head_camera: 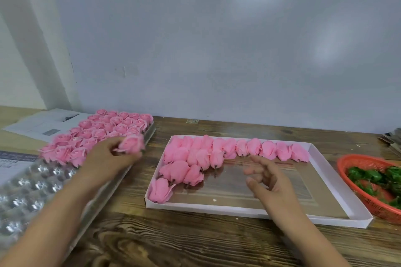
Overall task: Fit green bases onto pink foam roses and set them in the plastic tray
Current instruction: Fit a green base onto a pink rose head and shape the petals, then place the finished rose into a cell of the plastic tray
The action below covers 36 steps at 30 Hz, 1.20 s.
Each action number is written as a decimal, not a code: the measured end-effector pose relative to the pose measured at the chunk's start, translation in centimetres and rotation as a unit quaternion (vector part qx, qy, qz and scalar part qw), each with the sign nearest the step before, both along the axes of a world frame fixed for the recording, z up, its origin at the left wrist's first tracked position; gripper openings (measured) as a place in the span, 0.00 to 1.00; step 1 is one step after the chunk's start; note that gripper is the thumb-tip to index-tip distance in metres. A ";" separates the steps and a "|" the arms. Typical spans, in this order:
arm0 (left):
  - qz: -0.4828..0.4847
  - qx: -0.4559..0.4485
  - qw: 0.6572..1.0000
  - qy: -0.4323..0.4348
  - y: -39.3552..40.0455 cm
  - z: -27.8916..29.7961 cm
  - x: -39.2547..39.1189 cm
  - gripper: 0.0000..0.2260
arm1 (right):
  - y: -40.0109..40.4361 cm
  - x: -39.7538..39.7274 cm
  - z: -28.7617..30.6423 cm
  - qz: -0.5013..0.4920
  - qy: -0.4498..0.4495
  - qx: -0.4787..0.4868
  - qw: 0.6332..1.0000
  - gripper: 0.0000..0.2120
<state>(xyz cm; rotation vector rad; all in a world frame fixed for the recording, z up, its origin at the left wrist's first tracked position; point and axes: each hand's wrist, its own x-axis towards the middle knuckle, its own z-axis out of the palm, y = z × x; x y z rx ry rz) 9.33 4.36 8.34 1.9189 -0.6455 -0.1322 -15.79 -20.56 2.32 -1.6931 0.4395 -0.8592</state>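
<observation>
Left hand (112, 158) setting rose in plastic tray (36, 188).
Grip pinches pink rose (132, 144); empty cells at 7 o'clock; right hand (265, 178) spread, idle.

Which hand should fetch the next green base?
Right, probably. The right hand is empty, fingers loose, above the white box, nearer the orange basket of green bases. The left hand holds a pink rose over the plastic tray.

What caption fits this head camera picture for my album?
Left hand holds a pink rose over the plastic tray; right hand hovers open above the white box.
</observation>
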 end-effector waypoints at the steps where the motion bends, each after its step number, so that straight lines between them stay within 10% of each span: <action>1: 0.014 0.029 0.999 -0.021 1.4 0.2 1.5 0.12 | 0.0 0.0 0.0 0.000 0.001 0.000 1.000 0.24; 12: 0.079 0.262 0.952 -0.139 6.3 -0.3 9.8 0.08 | 0.1 -0.1 0.1 -0.007 0.013 0.009 1.000 0.23; 36: 0.005 0.441 0.881 -0.172 3.8 1.0 10.6 0.10 | 0.4 -0.4 0.4 -0.004 0.014 0.008 1.000 0.22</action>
